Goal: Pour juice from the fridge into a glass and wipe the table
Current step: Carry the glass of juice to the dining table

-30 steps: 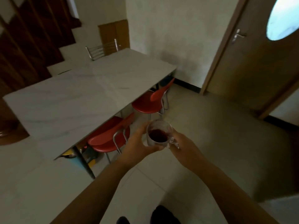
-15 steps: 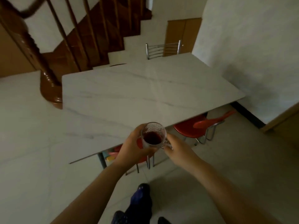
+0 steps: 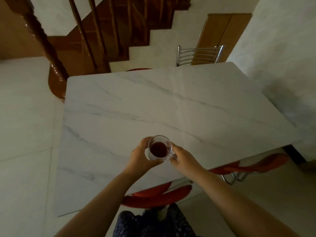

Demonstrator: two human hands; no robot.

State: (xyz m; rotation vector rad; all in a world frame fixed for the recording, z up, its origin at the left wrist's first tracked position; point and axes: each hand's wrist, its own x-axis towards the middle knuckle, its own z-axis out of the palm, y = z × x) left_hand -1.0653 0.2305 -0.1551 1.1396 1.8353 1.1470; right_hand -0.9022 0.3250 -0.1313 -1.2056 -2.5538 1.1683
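A clear glass mug (image 3: 159, 148) with dark red juice in it is held upright over the near part of the white marble table (image 3: 171, 106). My left hand (image 3: 141, 155) wraps around the mug's left side. My right hand (image 3: 183, 155) holds it from the right, at its handle. Whether the mug's base touches the tabletop is hidden by my hands.
Two red chairs (image 3: 159, 195) (image 3: 253, 165) are tucked under the table's near edge. A metal chair back (image 3: 199, 55) stands at the far end. A wooden staircase with a dark railing (image 3: 56, 65) rises at the left; a white wall (image 3: 282, 57) is on the right.
I have walked up to the table and the view has swung left. The mug, held in both hands throughout, has gone from above the floor to above the tabletop.
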